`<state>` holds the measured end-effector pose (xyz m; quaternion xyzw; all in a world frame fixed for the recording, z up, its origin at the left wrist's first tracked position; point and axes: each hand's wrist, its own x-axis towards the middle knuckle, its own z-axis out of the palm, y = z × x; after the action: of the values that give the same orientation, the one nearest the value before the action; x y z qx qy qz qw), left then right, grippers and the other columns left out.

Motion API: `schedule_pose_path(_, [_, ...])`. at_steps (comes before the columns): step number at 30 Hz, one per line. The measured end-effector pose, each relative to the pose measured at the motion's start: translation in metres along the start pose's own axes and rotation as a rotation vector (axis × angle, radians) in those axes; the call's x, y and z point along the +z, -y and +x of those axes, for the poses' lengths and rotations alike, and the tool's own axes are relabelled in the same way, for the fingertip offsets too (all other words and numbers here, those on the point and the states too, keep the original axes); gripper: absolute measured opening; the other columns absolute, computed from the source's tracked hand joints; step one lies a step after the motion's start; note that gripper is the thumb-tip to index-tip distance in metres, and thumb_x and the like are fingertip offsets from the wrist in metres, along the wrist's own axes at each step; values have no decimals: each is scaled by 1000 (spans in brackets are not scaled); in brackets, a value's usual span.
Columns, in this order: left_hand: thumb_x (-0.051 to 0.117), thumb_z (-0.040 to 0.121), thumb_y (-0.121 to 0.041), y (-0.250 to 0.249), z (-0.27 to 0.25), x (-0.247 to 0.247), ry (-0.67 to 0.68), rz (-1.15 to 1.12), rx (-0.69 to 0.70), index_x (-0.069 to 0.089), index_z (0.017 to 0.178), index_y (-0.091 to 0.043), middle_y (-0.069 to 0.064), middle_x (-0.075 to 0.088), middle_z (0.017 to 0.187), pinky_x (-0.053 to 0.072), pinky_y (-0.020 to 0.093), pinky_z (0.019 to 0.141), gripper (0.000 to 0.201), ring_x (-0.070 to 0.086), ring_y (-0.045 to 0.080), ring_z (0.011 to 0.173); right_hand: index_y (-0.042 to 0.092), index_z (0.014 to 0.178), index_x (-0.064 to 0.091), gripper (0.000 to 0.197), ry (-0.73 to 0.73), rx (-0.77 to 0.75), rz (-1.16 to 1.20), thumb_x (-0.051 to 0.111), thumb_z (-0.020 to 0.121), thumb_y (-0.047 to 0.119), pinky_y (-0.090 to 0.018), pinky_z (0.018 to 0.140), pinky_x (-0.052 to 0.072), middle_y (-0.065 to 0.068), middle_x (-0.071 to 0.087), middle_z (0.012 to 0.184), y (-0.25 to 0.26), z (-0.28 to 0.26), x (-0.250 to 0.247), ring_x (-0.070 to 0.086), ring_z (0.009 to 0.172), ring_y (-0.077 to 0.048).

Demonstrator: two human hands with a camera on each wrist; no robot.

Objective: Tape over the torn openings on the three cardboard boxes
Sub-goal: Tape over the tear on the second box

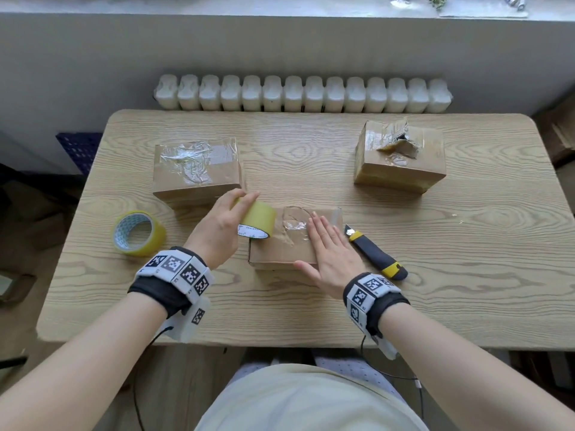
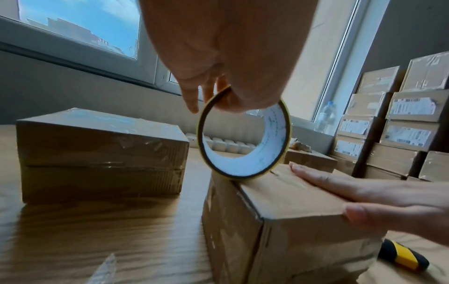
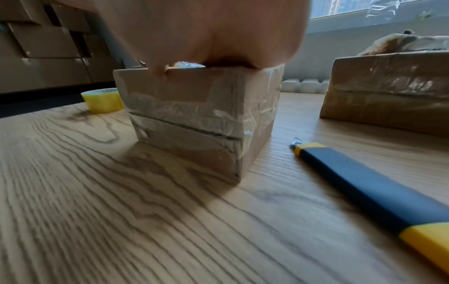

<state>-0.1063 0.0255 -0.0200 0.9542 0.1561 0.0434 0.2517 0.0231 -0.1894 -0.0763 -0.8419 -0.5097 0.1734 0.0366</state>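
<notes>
On the near box (image 1: 281, 250), at the table's (image 1: 311, 306) centre, a tape roll (image 1: 257, 219) is gripped upright by the left hand (image 1: 217, 227) at the left edge, while the top is pressed flat by the right hand (image 1: 331, 255), fingers straight, beside the crinkled tear (image 1: 295, 225). Wrinkles or a missed tear may be risked if the strip is drawn askew. One box (image 1: 196, 169) sits far left, already taped; another (image 1: 401, 154), far right, is still torn open. A utility knife (image 1: 375, 253) lies just right.

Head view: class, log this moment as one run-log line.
left hand grips tape roll on near box | right hand flat on top | far right box untaped
</notes>
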Motion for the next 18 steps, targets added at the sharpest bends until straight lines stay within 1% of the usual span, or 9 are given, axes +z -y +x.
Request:
schedule_pose_path(2, [46,70,-8,-7,3,-7,52,21,20,41,135,-4,16,39,138,29,47,111,66,32,30,134,9,150,-6,95,-25,8,-16,8,80,72,-25,112,-19,0,-20,152,3,1,0,-17,144,-15])
schedule_pose_path(4, [37,74,-39,-14,8,-13,121,63,4,42,133,-7,8,39,139,18,44,116,67,26,23,138,8,150,-1,93,-71,-20,-22,14,82,69,-30,115,-13,-4,-13,155,9,4,1,-15,144,-16])
schedule_pose_path(6, [29,80,-54,-21,15,-16,115,110,2,51,126,-8,7,50,130,22,40,113,68,39,23,129,10,151,4,88,-75,-106,-9,23,85,65,-33,117,-5,-3,-7,158,17,8,2,-7,146,-18])
schedule_pose_path(7, [31,83,-55,-27,19,-16,99,144,13,55,121,-8,8,56,122,28,37,109,65,47,25,120,11,152,6,86,-57,-142,-9,25,86,64,-34,117,-2,-2,-3,158,21,10,5,-2,147,-19])
schedule_pose_path(9, [42,90,-46,-38,29,-17,141,233,6,58,116,-9,9,62,111,35,33,97,48,53,27,107,12,150,18,82,-28,-164,-13,29,86,61,-35,115,6,-2,11,158,26,13,8,15,146,-22])
schedule_pose_path(11, [47,91,-41,-48,40,-19,255,305,-34,59,116,-17,5,64,109,39,33,90,36,55,25,106,14,148,26,76,-24,-157,-40,30,87,59,-38,114,17,-5,27,155,26,14,11,28,142,-24])
schedule_pose_path(14, [45,92,-47,-53,53,-23,404,323,-105,60,117,-33,-4,65,113,45,32,87,32,57,20,107,16,145,26,68,-41,-166,-45,30,88,52,-40,111,32,-5,36,151,23,15,13,37,137,-25])
schedule_pose_path(15, [47,92,-47,-52,55,-26,439,300,-128,61,117,-34,-5,65,115,46,33,89,32,57,19,108,16,145,26,67,-36,-173,-42,30,88,51,-41,110,32,-5,36,151,22,15,13,38,137,-24])
schedule_pose_path(18, [53,90,-42,-44,59,-35,499,247,-165,66,113,-29,-4,65,116,46,37,94,29,57,19,108,18,149,22,67,5,-187,-48,28,90,49,-38,113,22,-4,28,155,19,17,13,30,141,-24])
